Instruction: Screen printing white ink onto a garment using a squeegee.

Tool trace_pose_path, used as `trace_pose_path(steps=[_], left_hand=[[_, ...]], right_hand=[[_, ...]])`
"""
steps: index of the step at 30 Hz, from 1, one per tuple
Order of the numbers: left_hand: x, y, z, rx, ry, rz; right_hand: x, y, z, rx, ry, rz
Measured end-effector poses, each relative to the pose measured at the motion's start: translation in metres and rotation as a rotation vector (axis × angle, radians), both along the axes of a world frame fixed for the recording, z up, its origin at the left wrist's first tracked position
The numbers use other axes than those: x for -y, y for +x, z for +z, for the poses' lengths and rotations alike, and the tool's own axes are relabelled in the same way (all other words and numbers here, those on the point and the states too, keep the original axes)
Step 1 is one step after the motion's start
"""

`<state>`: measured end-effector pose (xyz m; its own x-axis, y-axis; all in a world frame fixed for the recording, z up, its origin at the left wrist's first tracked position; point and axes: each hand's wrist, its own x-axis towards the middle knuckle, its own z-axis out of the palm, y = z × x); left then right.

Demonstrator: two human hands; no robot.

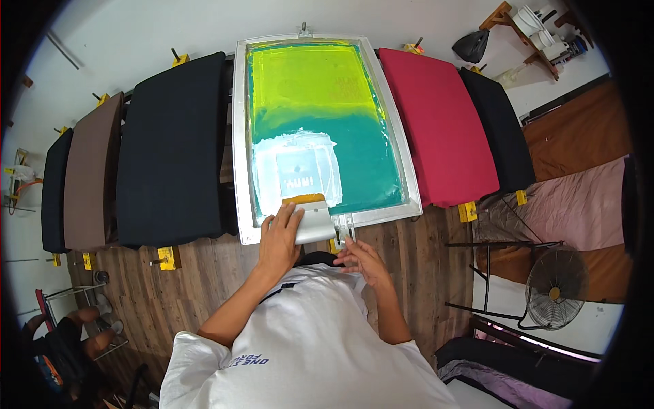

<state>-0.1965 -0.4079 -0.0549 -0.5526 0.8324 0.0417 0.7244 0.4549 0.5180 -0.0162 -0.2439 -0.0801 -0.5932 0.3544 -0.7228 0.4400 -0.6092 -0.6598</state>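
A metal-framed printing screen (pixel 240 136) lies flat in front of me, its mesh yellow-green at the far end and teal nearer me, with a white ink patch (pixel 296 167) near the front edge. My left hand (pixel 279 235) grips a squeegee (pixel 310 217) with a pale blade and wooden top, resting on the screen's near edge. My right hand (pixel 361 259) touches the metal bracket (pixel 344 228) at the front of the frame, fingers curled on it.
Padded boards flank the screen: navy (pixel 170 143), brown (pixel 92 170) and dark (pixel 54 191) at left, red (pixel 439 123) and black (pixel 497 129) at right. A floor fan (pixel 555 286) stands at right. Another person crouches at lower left (pixel 68 337). The floor is wood plank.
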Motion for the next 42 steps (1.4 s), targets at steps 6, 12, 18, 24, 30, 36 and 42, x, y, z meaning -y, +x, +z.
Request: trace_pose_path(steps=[6,12,18,24,30,36,42], left_hand=[[-0.001,-0.006,0.012,-0.014,-0.165,-0.076],[0.0,-0.016,0.019,-0.001,-0.225,-0.158],[-0.003,-0.023,0.031,-0.027,-0.255,-0.219],[-0.004,-0.031,0.031,-0.118,-0.288,-0.298],[-0.009,-0.038,0.042,-0.164,-0.371,-0.43],[-0.016,-0.038,0.046,-0.205,-0.439,-0.465],[-0.019,-0.046,0.05,-0.17,-0.41,-0.482]], right_hand=[[-0.002,0.007,-0.015,-0.044,-0.006,0.11],[0.006,0.009,-0.021,-0.123,0.087,0.026],[0.013,0.005,-0.015,-0.087,0.148,-0.029],[0.02,-0.004,-0.012,-0.019,0.391,-0.006],[0.031,-0.007,-0.013,-0.026,0.644,-0.048],[0.037,-0.01,-0.009,-0.016,0.689,-0.077],[0.041,-0.011,-0.013,-0.02,0.745,-0.138]])
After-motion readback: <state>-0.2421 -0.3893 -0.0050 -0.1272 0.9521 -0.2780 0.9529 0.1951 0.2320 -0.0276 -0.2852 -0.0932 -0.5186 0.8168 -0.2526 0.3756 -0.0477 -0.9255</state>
